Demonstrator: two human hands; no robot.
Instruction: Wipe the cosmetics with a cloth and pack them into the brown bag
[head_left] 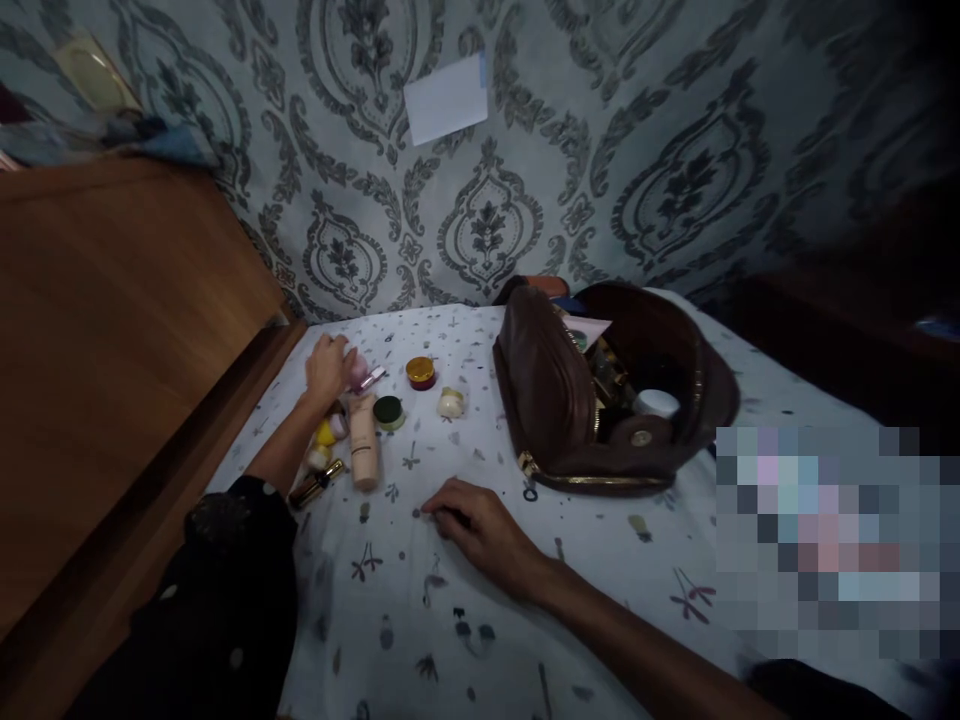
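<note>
At the far left of the patterned sheet, my left hand (328,368) has its curled fingers against a pink item (358,373); whether it grips it is unclear. Just below lie a beige tube (364,445), a gold-capped dark tube (316,485) and small yellow and white pieces (325,433). A dark green-lidded jar (388,412), an amber-lidded jar (421,373) and a small cream jar (451,403) stand to the right. My right hand (476,528) rests on the sheet in front of them, its fingers curled loosely and nothing visible in them.
An open brown bag (551,390) holding a white-lidded jar (657,403) and other items sits to the right. A wooden panel (135,330) borders the left side. Patterned wallpaper with a white paper (448,101) rises behind. A blurred-out patch covers the lower right.
</note>
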